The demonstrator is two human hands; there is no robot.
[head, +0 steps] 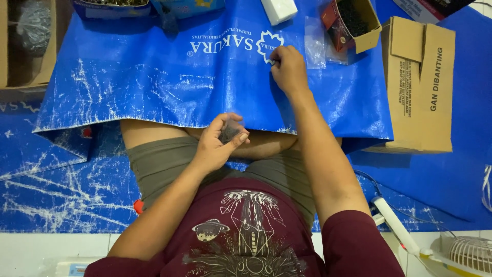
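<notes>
My left hand (218, 141) is held above my lap and grips a small clear plastic bag (231, 130) with dark small pieces inside. Farther out, my right hand (288, 66) reaches onto the blue tarp (154, 77), its fingertips pinched together on the sheet; what they pinch is too small to tell. An open cardboard box (353, 23) full of small dark pieces stands just beyond the right hand, with empty clear plastic bags (315, 43) lying beside it.
A large flat cardboard box (423, 87) lies at the right. A white block (279, 9) and blue containers (110, 7) sit along the far edge. A brown carton (28, 46) is at far left. A small white fan (461, 254) stands at lower right.
</notes>
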